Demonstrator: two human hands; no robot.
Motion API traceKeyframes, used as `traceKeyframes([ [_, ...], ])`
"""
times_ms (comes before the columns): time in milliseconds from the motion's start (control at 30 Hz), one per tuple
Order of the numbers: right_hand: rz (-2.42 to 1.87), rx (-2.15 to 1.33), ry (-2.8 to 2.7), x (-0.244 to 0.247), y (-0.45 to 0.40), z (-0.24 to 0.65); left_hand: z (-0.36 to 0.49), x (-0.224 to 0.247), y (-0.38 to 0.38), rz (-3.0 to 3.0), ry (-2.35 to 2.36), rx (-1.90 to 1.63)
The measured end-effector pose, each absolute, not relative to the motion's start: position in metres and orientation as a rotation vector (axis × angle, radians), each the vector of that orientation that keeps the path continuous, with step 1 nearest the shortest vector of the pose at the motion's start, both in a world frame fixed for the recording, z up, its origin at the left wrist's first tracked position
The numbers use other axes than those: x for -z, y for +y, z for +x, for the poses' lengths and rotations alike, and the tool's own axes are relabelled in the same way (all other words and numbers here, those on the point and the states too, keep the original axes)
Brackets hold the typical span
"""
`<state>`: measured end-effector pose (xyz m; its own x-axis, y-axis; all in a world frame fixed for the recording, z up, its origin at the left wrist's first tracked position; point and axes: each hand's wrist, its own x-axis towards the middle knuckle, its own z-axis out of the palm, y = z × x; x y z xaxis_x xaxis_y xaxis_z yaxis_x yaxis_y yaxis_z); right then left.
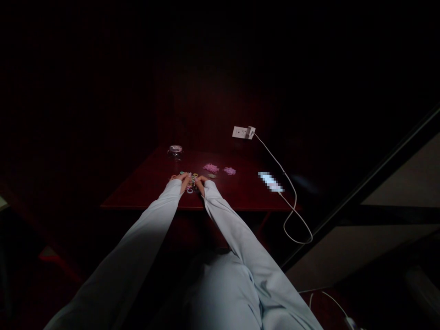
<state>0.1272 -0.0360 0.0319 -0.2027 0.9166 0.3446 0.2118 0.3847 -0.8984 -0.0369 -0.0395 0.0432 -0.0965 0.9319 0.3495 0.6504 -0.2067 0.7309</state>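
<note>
Both hands work low over a mixed heap of small coloured hair ties [190, 189] on the dark red table. My left hand [183, 178] reaches in from the left, fingers bent together at the heap. Opposite it, my right hand [200, 181] has its fingertips closed over the right side of the heap. The hands almost meet, and anything between their fingertips is too small and dim to name. Just beyond my right hand lie a pink pile [211, 168] of hair ties, a small pale-greenish pile [212, 176], and a purple pile [230, 171] further right.
A clear jar with a pale lid [175, 150] stands at the back left of the table [154, 192]. On the right lies a lit, blurred-out phone [271, 181]. Its white cable [294, 197] loops past the table edge to a wall socket [239, 132].
</note>
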Motion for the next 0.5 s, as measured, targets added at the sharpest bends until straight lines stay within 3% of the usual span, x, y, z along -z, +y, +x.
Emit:
traceKeyframes([
  [333, -0.949, -0.945, -1.628, -0.033, -0.034, 0.121, -0.041, -0.025, -0.028, 2.008, 1.640, -1.245],
  [500, -1.102, -0.784, -1.673, -0.033, -0.032, 0.123, -0.040, -0.034, -0.034, 1.938, 1.590, -1.266],
])
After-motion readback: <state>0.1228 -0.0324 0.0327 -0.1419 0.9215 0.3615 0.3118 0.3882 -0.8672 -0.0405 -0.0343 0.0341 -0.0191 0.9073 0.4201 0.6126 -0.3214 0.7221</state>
